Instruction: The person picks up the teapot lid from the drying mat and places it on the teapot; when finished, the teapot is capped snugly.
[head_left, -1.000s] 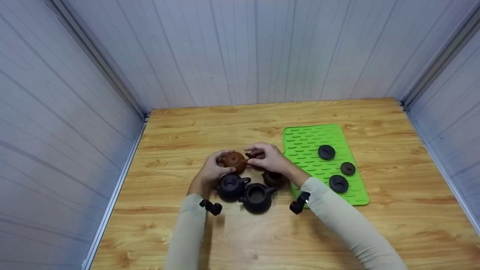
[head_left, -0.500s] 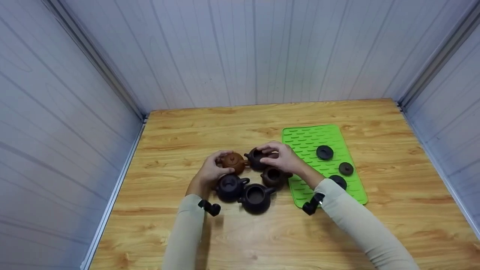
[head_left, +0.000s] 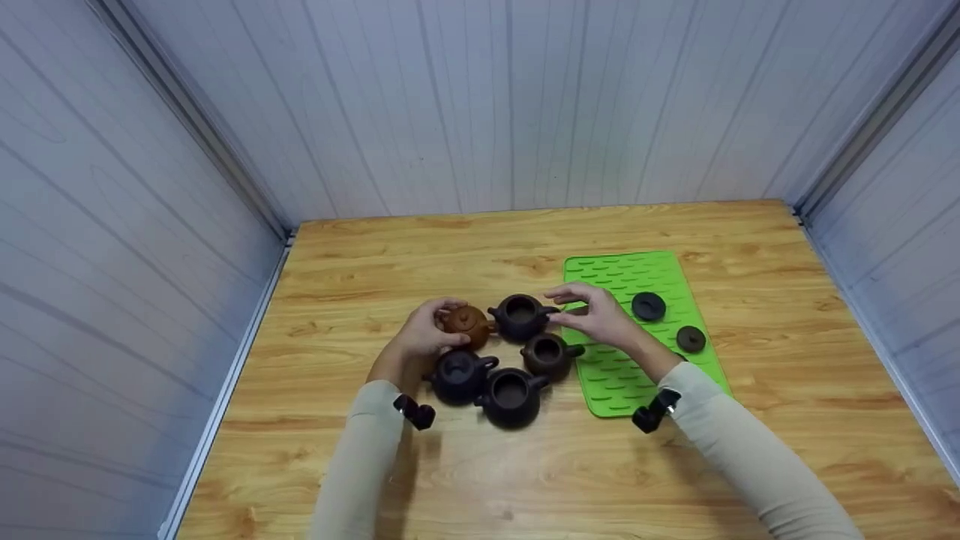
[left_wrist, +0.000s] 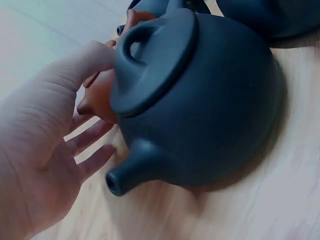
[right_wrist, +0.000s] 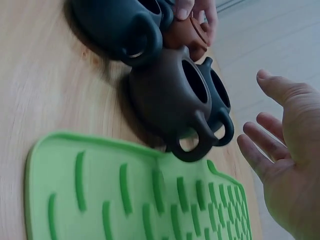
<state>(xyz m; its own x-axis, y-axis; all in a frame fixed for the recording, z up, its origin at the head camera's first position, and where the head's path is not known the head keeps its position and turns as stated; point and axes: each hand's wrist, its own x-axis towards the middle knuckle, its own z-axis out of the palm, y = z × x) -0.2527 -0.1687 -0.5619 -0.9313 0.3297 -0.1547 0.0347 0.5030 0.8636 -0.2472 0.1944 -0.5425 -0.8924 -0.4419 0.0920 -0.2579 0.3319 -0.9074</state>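
Note:
A small orange-brown teapot (head_left: 466,324) with its lid on stands at the left of a ring of teapots. My left hand (head_left: 425,331) grips its spout side, thumb in front and fingers behind. The left wrist view shows a dark lidded teapot (left_wrist: 215,105) partly covering that grip. My right hand (head_left: 600,319) is beside the handle of the rear dark lidless teapot (head_left: 517,330), thumb and fingers spread, holding nothing. In the right wrist view, that hand (right_wrist: 295,145) is apart from the pots. A brown lidless teapot (right_wrist: 165,92) and a front dark lidless one (head_left: 512,414) complete the ring.
A green ridged mat (head_left: 611,390) lies right of the teapots, under my right forearm. On it are a black lid (head_left: 649,306) and a brown lid (head_left: 691,339); another is mostly hidden by my sleeve. White panel walls (head_left: 480,112) border the wooden table (head_left: 510,480).
My right hand has moved right, away from the orange-brown teapot's handle and past the rear dark teapot, uncovering its opening. My left hand has stayed on the orange-brown teapot.

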